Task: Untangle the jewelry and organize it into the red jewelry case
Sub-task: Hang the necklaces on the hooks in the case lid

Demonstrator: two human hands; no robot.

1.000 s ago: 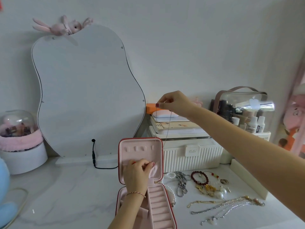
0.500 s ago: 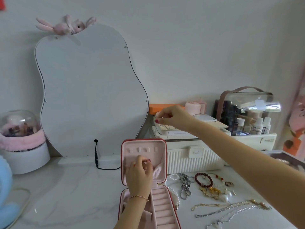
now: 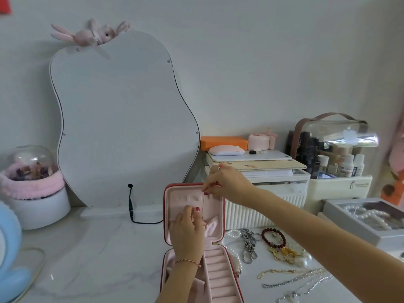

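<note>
The red jewelry case (image 3: pixel 166 217) stands open at the front centre, its pink lid upright and its ring rolls (image 3: pixel 219 274) lying flat. My right hand (image 3: pixel 227 182) pinches the top of a thin chain necklace (image 3: pixel 203 206) at the lid's upper edge. The chain hangs down the inside of the lid. My left hand (image 3: pixel 188 230) holds open the pink pocket at the lid's bottom, where the chain's lower end goes. More jewelry lies right of the case: a dark red bead bracelet (image 3: pixel 273 237), a silver chain (image 3: pixel 249 243), gold pieces (image 3: pixel 284 253) and thin necklaces (image 3: pixel 299 278).
A pear-shaped mirror (image 3: pixel 122 119) leans on the wall behind, its black cable (image 3: pixel 133 211) on the table. A white ribbed box (image 3: pixel 258 206) with stacked items stands right of the case. A grey box of pearls (image 3: pixel 371 217) sits far right, a pink-trimmed dome (image 3: pixel 30 182) far left.
My right hand has come down from high above the white box to the lid's top edge, lowering the chain into the case. My left hand stayed at the lid pocket.
</note>
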